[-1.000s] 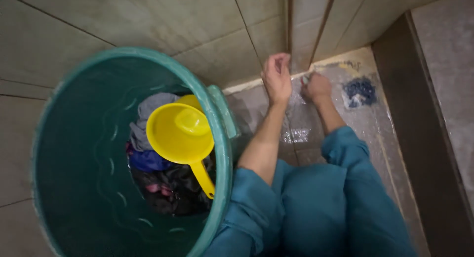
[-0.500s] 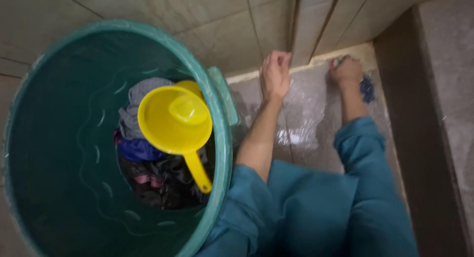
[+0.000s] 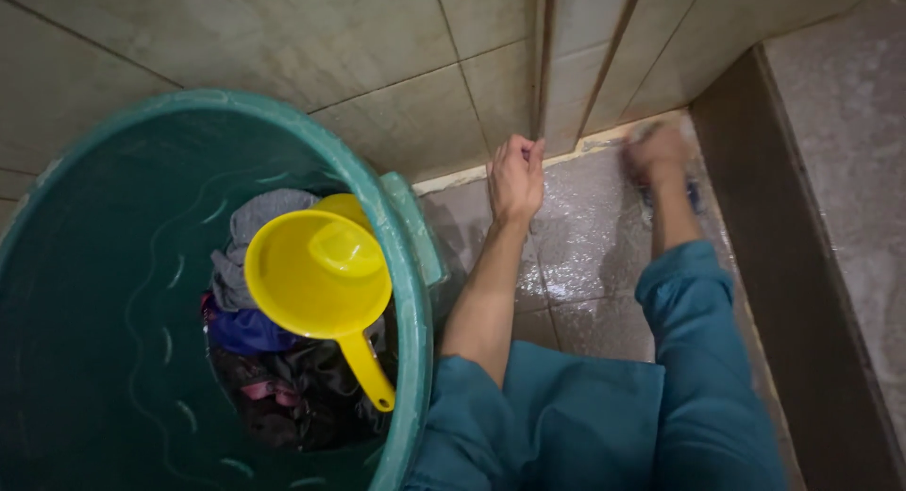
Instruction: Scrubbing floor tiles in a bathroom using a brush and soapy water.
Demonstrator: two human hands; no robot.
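My left hand (image 3: 516, 175) rests on the wet tiled floor (image 3: 585, 245) close to the wall's base, fingers curled in, holding nothing. My right hand (image 3: 658, 154) is blurred and clenched as a fist on a small scrubber that I can barely see, pressed to the floor in the corner. It partly covers a dark blue drain cover (image 3: 696, 194). My teal sleeves and trouser knees fill the lower middle.
A large teal tub (image 3: 408, 264) stands at the left, touching my left arm. It holds wet clothes (image 3: 253, 228) and a yellow dipper (image 3: 316, 274) with its handle toward me. A tiled wall (image 3: 406, 57) is ahead and a dark raised sill (image 3: 755, 217) at the right.
My right hand has moved from the middle of the floor to the right corner over the drain cover. The left hand curled tighter and stayed near the wall. The view shifted slightly.
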